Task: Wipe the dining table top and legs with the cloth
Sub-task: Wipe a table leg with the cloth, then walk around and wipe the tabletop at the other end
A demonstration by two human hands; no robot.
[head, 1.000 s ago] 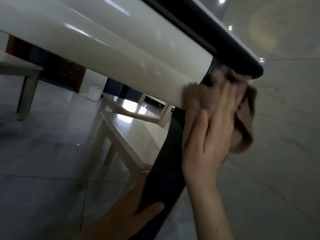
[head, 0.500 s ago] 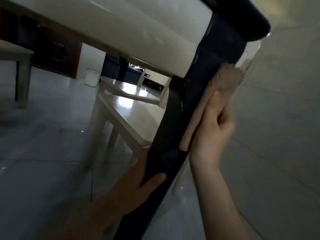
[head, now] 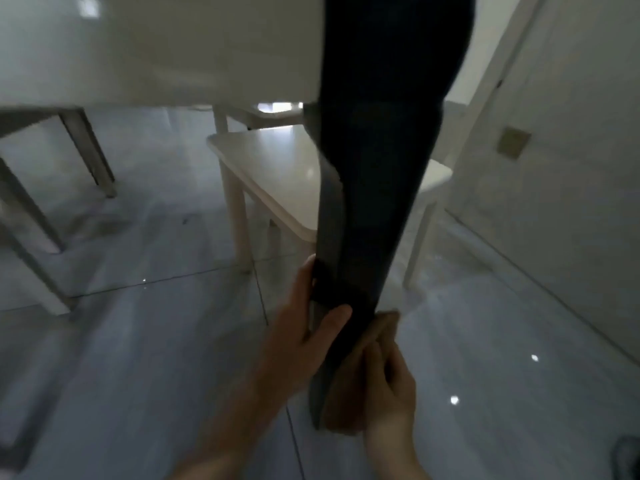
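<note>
"Head view, down low beside the dining table (head: 173,46), and you had your left hand (head: 298,341) wrapped round the dark table leg (head: 377,202): thumb across the near face, fingers hooked over the far edge. A firm grip, well down the leg!"

"And the cloth, where did you have it?"

"Lower again! The cloth (head: 379,327) was on the leg's right side, just below the level of your left thumb. It was tan and bunched, pressed against the dark surface. Your right hand (head: 388,386) had it clutched, fingers curled round it, the back of the hand toward the camera."

"Were your hands touching?"

"No. You had one on each side, with the leg between them. The leg was broad up under the pale table and narrowed on its way down, and its lower end ran in behind your right hand."

"What else was round you?"

"A pale bench (head: 277,174) stood just behind the leg on glossy grey floor tiles (head: 138,358) that caught bright specks of light. Grey furniture legs (head: 91,150) stood off to your left. On your right was a pale wall (head: 571,202) with a small brass-coloured plate (head: 513,143) on it. There was something dark in the bottom right corner, but it was too blurred to tell what."
</note>
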